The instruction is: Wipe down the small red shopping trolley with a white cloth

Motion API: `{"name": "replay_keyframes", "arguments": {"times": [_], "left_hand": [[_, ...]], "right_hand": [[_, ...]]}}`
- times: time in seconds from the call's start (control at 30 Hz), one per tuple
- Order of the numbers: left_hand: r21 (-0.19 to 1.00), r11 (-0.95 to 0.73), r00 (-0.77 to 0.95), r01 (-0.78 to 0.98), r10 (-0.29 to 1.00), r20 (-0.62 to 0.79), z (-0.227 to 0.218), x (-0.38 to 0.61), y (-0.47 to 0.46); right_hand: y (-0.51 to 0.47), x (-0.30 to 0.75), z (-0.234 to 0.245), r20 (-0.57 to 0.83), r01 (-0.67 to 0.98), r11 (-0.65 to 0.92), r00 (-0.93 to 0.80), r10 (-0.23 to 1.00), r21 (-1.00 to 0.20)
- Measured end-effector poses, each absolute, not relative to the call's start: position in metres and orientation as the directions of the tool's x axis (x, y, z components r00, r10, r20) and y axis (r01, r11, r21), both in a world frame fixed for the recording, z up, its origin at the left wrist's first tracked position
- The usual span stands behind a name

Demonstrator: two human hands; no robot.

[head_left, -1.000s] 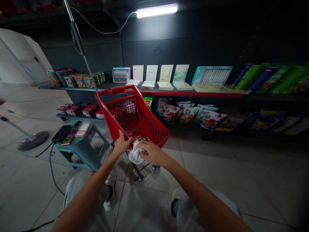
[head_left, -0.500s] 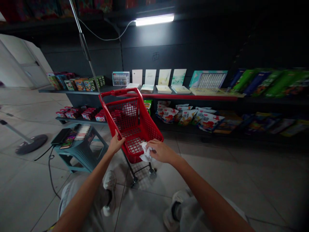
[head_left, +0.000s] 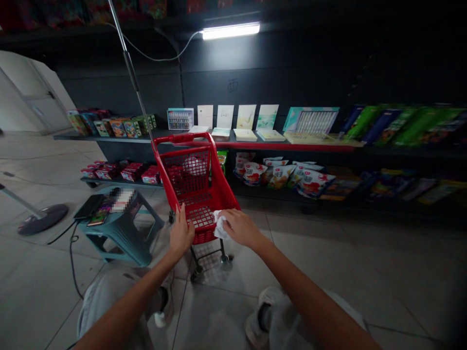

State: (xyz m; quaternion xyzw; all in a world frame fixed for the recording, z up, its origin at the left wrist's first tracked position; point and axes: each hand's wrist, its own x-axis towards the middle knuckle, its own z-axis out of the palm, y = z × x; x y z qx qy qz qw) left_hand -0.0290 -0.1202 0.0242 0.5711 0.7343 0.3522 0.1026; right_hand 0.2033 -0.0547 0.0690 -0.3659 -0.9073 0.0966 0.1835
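A small red shopping cart (head_left: 223, 194) with a perforated basket stands in front of me, its near rim toward my knees. My left hand (head_left: 181, 232) is at the near left corner of the basket, with fingers over the rim and thumb toward the inside. In my right hand (head_left: 241, 227) is a crumpled white cloth or tissue (head_left: 221, 227), pressed against the near right part of the rim. The palm side of that hand is hidden. A metal pole (head_left: 131, 73) rises by the cart's handle (head_left: 184, 138).
A blue-grey plastic stool (head_left: 124, 238) with a black device and packets on it stands left of the cart. Behind runs a dark shelf (head_left: 233, 142) with booklets (head_left: 245, 119) and boxes. Snack bags (head_left: 280, 175) lie below. A round pole base (head_left: 43, 218) is far left.
The cart's near end has swung a little to the left. My left hand has shifted right along the rim to its near corner. My right hand and the cloth have moved slightly up.
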Motion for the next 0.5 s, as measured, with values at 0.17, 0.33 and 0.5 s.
{"name": "replay_keyframes", "arguments": {"times": [0.17,0.33,0.5], "left_hand": [[0.530,0.166,-0.334,0.832,0.912,0.239,0.029,-0.022,-0.120],[0.490,0.142,-0.310,0.860,0.908,0.282,0.030,-0.016,-0.117],[0.565,0.072,-0.294,0.822,0.903,0.313,0.025,-0.018,-0.113]], "right_hand": [[-0.051,0.181,0.078,0.118,0.702,0.606,-0.612,0.782,-0.373],[-0.051,0.146,0.078,-0.014,0.728,0.577,-0.625,0.780,-0.369],[-0.044,0.114,0.069,-0.065,0.705,0.615,-0.675,0.735,-0.353]]}}
